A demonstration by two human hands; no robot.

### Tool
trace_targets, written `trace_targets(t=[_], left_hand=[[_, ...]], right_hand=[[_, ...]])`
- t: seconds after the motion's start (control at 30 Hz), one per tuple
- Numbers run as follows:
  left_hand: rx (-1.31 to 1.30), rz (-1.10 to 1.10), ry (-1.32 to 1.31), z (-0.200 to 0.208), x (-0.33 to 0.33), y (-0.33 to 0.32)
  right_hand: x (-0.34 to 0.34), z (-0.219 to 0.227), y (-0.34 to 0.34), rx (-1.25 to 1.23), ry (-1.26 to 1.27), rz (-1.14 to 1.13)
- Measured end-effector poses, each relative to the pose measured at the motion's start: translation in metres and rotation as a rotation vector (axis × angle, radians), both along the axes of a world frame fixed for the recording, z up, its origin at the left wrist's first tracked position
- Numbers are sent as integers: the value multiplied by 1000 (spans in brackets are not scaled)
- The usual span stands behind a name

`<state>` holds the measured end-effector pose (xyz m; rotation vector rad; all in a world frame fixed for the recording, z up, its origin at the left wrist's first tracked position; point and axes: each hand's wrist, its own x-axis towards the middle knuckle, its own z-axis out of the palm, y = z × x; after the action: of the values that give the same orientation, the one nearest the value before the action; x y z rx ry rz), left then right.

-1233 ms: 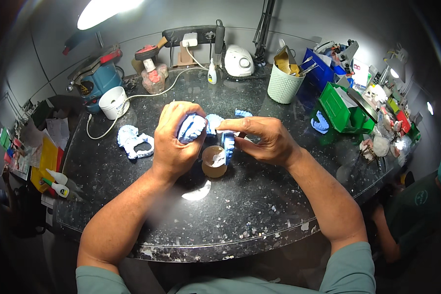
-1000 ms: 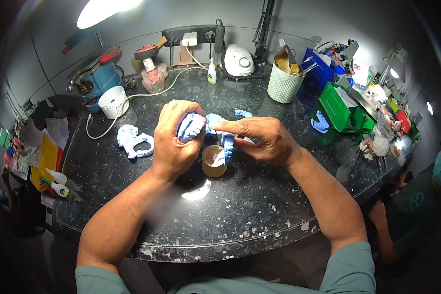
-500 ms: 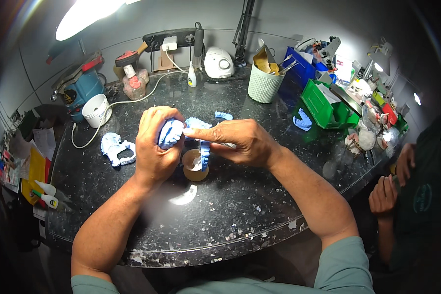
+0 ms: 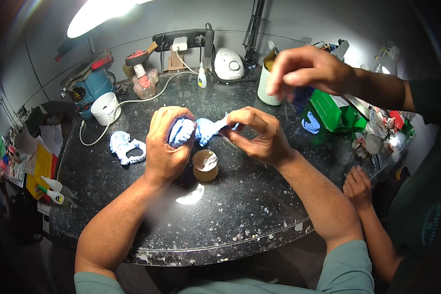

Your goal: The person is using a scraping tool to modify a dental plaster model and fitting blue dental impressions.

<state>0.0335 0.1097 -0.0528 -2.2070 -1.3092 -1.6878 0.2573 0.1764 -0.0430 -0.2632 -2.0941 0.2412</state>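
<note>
My left hand [image 4: 167,147] is closed round a blue dental cast [image 4: 182,132], with the ridged tooth side facing right. Just to its right, my right hand [image 4: 259,134] pinches a pale blue dental piece [image 4: 221,125] between thumb and fingers. The fingers partly hide its shape. Another blue dental cast [image 4: 204,134] shows between my hands, against or behind that piece. Below them a small tan cup [image 4: 206,172] with white material inside stands on the dark bench [image 4: 250,206]. A pale blue horseshoe-shaped cast [image 4: 126,147] lies left of my left hand.
A co-worker's hand [image 4: 313,71] reaches over the bench from the right; their other hand [image 4: 357,187] is near its edge. Also around are a white pot [image 4: 105,109], a dropper bottle [image 4: 202,77], a green bin [image 4: 330,112] and a blue arch-shaped piece [image 4: 310,122].
My right hand has drawn back from the cast in my left hand, and its toothed blue strip no longer hangs over the cup. A co-worker's hand has come in over the bench.
</note>
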Motion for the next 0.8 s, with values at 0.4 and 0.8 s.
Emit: trace_targets(t=[0.4, 0.8], left_hand=[[-5, -3, -8, 0, -1, 0], [6, 20, 18, -1, -2, 1]], right_hand=[[-1, 3, 3, 175, 39, 5], [1, 7, 5, 236, 20, 57]])
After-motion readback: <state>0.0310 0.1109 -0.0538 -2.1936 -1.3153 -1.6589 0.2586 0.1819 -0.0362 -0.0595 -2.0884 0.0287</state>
